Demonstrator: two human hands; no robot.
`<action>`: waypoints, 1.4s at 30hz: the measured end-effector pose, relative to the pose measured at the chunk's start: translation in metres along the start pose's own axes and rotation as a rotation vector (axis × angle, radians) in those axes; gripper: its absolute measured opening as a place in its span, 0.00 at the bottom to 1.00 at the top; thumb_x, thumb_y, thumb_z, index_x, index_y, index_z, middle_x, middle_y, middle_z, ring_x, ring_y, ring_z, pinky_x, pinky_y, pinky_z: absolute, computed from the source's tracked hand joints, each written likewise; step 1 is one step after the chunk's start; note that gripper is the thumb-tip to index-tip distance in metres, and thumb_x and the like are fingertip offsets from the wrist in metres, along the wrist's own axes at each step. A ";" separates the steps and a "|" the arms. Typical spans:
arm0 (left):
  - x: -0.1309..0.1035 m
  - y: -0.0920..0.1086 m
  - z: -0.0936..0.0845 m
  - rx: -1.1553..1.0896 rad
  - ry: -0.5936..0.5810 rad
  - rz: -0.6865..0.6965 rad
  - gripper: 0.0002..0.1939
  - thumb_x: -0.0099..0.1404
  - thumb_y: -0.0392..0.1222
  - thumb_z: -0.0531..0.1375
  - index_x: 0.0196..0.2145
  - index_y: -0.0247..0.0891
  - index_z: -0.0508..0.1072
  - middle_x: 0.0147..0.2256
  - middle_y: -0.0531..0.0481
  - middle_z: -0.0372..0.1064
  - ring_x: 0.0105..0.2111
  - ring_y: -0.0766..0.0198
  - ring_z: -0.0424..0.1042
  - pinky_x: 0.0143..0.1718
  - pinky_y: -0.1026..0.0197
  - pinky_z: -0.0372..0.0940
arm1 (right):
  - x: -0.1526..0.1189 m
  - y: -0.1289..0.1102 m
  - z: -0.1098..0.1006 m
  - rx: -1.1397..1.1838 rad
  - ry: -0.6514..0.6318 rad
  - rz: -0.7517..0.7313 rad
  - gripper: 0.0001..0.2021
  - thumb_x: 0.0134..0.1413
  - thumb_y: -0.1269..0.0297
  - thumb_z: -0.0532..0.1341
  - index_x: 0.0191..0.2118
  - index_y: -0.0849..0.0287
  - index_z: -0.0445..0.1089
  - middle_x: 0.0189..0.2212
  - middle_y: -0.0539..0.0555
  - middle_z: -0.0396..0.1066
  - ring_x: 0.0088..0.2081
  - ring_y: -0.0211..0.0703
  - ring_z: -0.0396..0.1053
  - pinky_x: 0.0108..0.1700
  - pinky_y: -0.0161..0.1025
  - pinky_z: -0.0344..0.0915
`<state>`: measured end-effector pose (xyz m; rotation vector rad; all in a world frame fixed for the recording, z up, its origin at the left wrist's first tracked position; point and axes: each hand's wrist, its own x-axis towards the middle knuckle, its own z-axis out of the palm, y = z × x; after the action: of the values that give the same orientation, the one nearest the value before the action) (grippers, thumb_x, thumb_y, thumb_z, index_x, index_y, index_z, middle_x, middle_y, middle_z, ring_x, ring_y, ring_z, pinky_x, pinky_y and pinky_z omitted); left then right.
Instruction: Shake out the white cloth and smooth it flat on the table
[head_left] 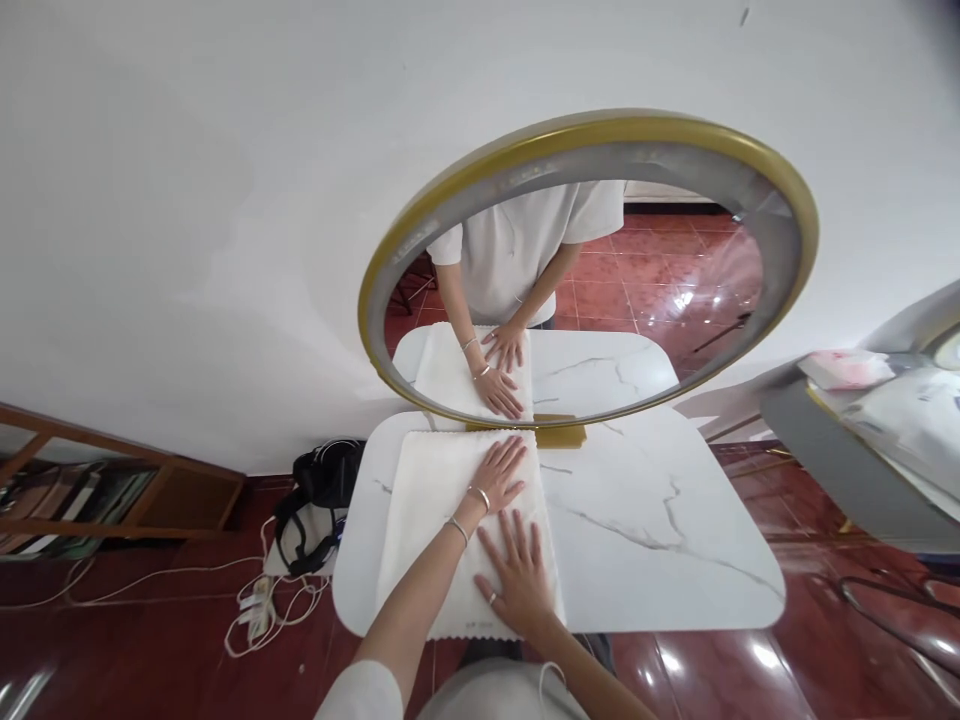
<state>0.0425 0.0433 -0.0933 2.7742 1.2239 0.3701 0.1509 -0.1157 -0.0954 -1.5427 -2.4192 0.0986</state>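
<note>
A white cloth with scalloped edges lies folded flat on the left half of the marble-patterned table. Its near edge reaches the table's front, where a small dark print shows. My left hand, with two bracelets at the wrist, presses on the cloth's upper right part, fingers stretched out. Lower down, nearer to me, my right hand lies flat with fingers spread and a ring on one finger. Both palms touch the cloth, and neither hand grips anything.
A gold-rimmed mirror stands at the table's back on a gold base, reflecting my arms. A black bag and a power strip with white cables are left of the table. Another table holding plastic bags stands right.
</note>
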 end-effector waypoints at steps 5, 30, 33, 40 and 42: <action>-0.026 -0.021 -0.011 0.022 -0.025 -0.046 0.34 0.69 0.50 0.49 0.68 0.36 0.44 0.69 0.44 0.37 0.69 0.58 0.34 0.67 0.50 0.36 | 0.012 -0.034 0.010 0.018 0.011 -0.017 0.40 0.58 0.49 0.57 0.69 0.45 0.36 0.69 0.58 0.37 0.68 0.68 0.37 0.62 0.67 0.40; -0.072 -0.088 -0.045 0.095 -0.010 -0.894 0.28 0.68 0.50 0.51 0.65 0.52 0.53 0.69 0.46 0.36 0.68 0.44 0.34 0.61 0.27 0.31 | 0.172 0.000 0.034 -0.034 0.077 0.038 0.32 0.64 0.62 0.48 0.68 0.74 0.42 0.67 0.67 0.45 0.67 0.57 0.41 0.65 0.54 0.45; -0.060 -0.100 -0.047 0.083 -0.010 -0.904 0.28 0.68 0.51 0.50 0.65 0.50 0.54 0.69 0.45 0.37 0.68 0.44 0.34 0.61 0.26 0.30 | 0.198 -0.001 0.036 -0.028 0.013 0.127 0.29 0.64 0.63 0.48 0.66 0.74 0.49 0.65 0.66 0.49 0.66 0.58 0.45 0.65 0.56 0.43; -0.037 -0.125 -0.046 0.065 0.009 -0.921 0.25 0.68 0.52 0.49 0.60 0.46 0.64 0.68 0.43 0.44 0.68 0.42 0.35 0.61 0.26 0.29 | 0.246 -0.004 0.045 -0.012 -0.082 0.236 0.23 0.65 0.64 0.46 0.61 0.67 0.62 0.51 0.68 0.70 0.52 0.58 0.66 0.57 0.56 0.55; -0.032 -0.130 -0.045 0.062 0.016 -0.929 0.24 0.68 0.51 0.49 0.58 0.45 0.66 0.67 0.43 0.47 0.68 0.42 0.38 0.61 0.26 0.29 | 0.255 -0.004 0.047 -0.015 -0.093 0.232 0.22 0.65 0.63 0.47 0.58 0.67 0.64 0.51 0.68 0.70 0.52 0.59 0.65 0.56 0.55 0.55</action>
<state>-0.0828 0.1065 -0.0786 1.9099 2.3207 0.2532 0.0343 0.1159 -0.0916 -1.8595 -2.3029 0.2017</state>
